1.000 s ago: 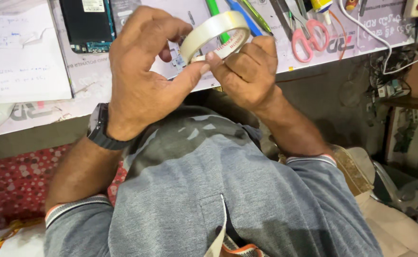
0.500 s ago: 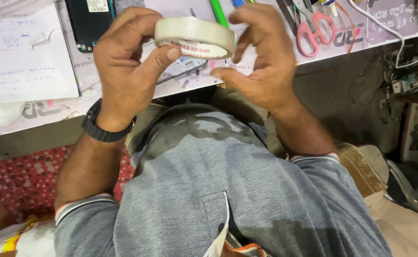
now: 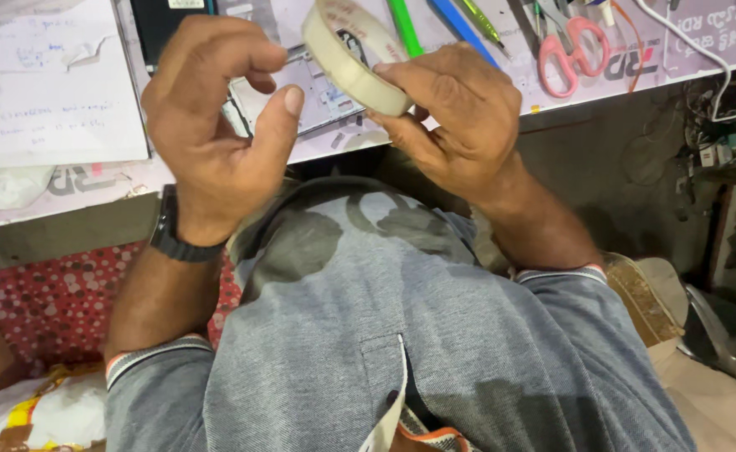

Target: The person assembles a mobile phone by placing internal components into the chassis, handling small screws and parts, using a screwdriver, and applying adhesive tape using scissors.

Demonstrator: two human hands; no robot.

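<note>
While the right hand (image 3: 460, 125) holds the cream-white roll of adhesive tape (image 3: 353, 57) above the edge of the bench (image 3: 75, 180), its grip is closed on the lower rim, fingers curled under and thumb over the outer face; the roll stands tilted, its open centre turned up and to the right; the left hand (image 3: 213, 125) is just beside it but apart, its grip empty and half open, thumb raised and fingers bent, touching nothing. As far as the view shows, no strip hangs free of the roll and nothing on the bench bears fresh tape, so finding the loose end seems not yet done; the end itself is too fine to make out. Behind the hands lie a dark flat phone (image 3: 163, 21), a green pen (image 3: 403, 25), a blue pen (image 3: 464, 29), pink-handled scissors (image 3: 573, 46), a white cable (image 3: 703, 42) and a sheet of white paper (image 3: 54, 88) with handwriting; a black wristwatch (image 3: 171, 238) sits on the left wrist. Containers are few: a crumpled white plastic bag (image 3: 4, 186) lies at the bench's left, its contents hidden.
</note>
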